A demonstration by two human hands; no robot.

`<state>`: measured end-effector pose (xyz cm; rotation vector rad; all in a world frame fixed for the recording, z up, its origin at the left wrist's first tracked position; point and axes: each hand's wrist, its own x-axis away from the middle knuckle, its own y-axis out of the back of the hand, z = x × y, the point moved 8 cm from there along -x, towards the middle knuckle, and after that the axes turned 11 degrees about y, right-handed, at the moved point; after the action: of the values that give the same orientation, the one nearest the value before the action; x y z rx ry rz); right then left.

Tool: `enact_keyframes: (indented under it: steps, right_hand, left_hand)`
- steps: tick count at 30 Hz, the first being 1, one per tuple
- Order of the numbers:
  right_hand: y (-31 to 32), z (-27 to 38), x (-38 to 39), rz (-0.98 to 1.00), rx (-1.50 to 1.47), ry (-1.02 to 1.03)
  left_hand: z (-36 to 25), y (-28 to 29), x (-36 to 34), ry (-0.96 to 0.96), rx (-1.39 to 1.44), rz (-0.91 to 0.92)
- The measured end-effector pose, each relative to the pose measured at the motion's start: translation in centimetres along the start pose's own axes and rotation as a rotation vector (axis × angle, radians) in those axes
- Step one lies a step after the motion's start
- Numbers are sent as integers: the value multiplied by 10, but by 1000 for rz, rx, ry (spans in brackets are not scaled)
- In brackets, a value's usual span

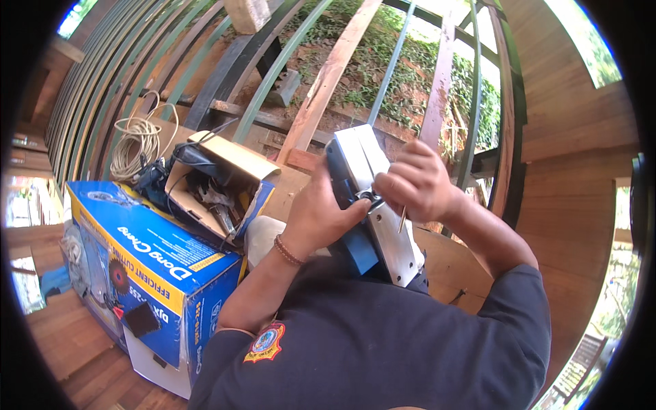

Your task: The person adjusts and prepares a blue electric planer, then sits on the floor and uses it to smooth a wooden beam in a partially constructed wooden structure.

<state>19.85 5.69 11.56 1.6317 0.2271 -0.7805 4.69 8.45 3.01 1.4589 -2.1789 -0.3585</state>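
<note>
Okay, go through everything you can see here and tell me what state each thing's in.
Left hand, gripping the power tool
Right hand, closed around the thin tool
Power tool, held, flat metal face showing; on or off can't be told
Thin tool, partly hidden by the fist
Small box, open, things inside
Large box, upper side shut
Pale cable, loosely coiled
Bracelet, worn

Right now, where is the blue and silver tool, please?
In the head view, the tool is just right of centre, held in the left hand, with the right hand at its right edge and the open box to its left.
</note>
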Motion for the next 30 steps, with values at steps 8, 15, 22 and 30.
enact_keyframes:
  steps: [8, 15, 22, 30]
  right_hand:
    - [-31, -41, 107, -168, -407, -1277]
    - [-40, -20, 147, -415, -538, -1425]
    - [-36, -17, 146, -446, -603, -1462]
    - [-40, -14, 150, -440, -553, -1439]
  left_hand:
    - [7, 1, -1, -107, 121, -29]
    - [4, 3, 5, -145, 54, -36]
    - [7, 4, 5, -199, 79, -55]
    - [11, 1, 2, -85, 186, -21]
